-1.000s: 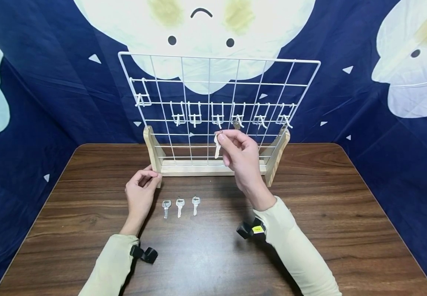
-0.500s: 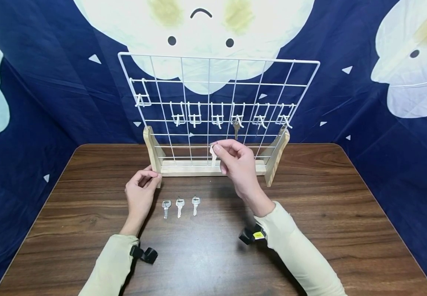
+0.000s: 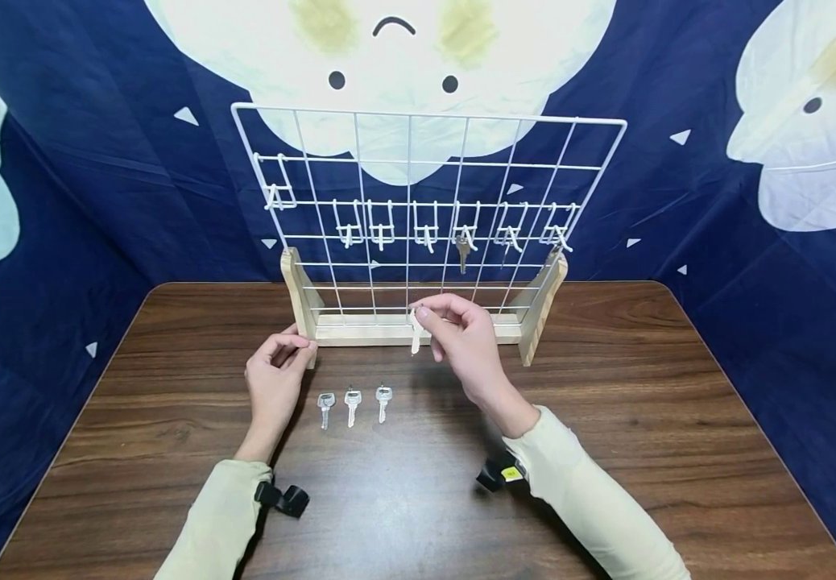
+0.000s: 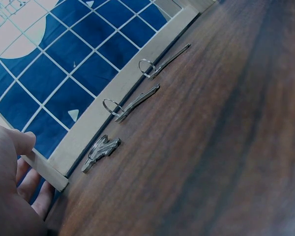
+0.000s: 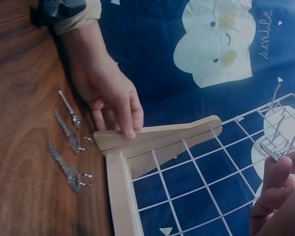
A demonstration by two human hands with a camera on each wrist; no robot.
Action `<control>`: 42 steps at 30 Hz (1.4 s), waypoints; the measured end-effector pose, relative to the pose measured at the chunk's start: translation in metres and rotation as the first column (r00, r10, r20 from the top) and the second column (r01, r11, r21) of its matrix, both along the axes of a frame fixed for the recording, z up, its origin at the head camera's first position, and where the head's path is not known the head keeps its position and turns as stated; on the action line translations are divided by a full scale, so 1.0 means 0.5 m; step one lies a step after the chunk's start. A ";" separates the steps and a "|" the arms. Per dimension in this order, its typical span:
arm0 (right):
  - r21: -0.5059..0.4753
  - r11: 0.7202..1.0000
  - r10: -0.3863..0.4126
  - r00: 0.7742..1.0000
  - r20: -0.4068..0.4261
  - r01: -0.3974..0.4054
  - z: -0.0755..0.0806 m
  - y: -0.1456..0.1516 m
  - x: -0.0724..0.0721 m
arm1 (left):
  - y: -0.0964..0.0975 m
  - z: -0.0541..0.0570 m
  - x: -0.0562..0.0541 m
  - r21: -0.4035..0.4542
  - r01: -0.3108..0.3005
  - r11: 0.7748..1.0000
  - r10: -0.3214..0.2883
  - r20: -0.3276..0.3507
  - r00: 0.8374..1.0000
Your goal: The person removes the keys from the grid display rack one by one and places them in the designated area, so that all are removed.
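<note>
My right hand [image 3: 465, 342] pinches a key [image 3: 415, 332] between thumb and fingers, its blade hanging down, in front of the rack's wooden base bar. In the right wrist view only the edge of this key [image 5: 268, 150] shows at the fingertips. The left hand [image 3: 278, 374] grips the left wooden foot [image 3: 305, 310] of the white wire grid rack [image 3: 409, 113], thumb on one side and fingers on the other in the left wrist view. Three silver keys lie in a row on the table: a left key [image 3: 326, 409], a middle key [image 3: 352, 407] and a right key [image 3: 383, 403].
White hooks line the grid, including a bare hook [image 3: 428, 235] in the middle and a higher one [image 3: 275, 194] at far left. A brass-coloured key [image 3: 463, 254] hangs right of centre, with a thin key [image 3: 505, 254] beside it. Dark fabric [image 3: 193, 201] backs the brown table [image 3: 606, 483].
The right hand has come down from the hooks toward the table, bringing its key lower and slightly left. This uncovers the hanging brass-coloured key. The left hand has stayed put.
</note>
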State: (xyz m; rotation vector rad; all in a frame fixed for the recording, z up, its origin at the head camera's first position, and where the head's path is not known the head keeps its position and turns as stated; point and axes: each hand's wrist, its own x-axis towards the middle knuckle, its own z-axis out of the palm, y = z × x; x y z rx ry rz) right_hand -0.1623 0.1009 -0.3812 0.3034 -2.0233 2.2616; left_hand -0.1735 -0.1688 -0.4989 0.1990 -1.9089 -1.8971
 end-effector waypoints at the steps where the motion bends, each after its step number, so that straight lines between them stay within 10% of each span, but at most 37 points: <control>1: 0.003 1.000 0.002 1.000 0.004 -0.002 -0.003 0.001 0.001 | 0.000 0.000 0.000 0.000 0.000 1.000 0.000 0.001 1.000; 42: 0.146 0.986 0.062 0.986 0.153 -0.085 -0.126 0.012 0.034 | 0.001 -0.001 0.000 -0.003 -0.001 1.000 0.001 -0.010 1.000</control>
